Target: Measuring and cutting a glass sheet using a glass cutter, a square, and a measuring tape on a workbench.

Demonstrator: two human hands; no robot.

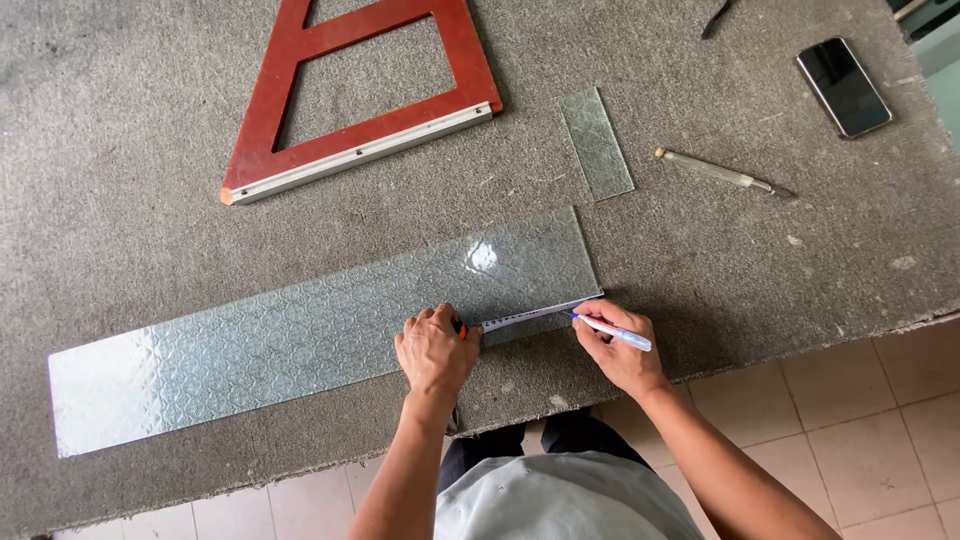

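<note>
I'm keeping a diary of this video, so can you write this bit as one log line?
left hand: holds tape measure on patterned glass strip | right hand: pen at glass edge

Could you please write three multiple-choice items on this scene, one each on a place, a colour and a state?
1. Where does the small glass offcut lie?
A. Between the square and the glass cutter
B. On the floor
C. Under the phone

2. What colour is the frame of the big square?
A. Blue
B. Red-brown
C. Yellow

3. What is the right hand doing?
A. Resting flat and empty
B. Holding a pen at the patterned glass strip
C. Holding the phone

Answers: A, it lies between them; B, the frame is red-brown; B, the pen tip meets the tape measure that the left hand holds down.
</note>
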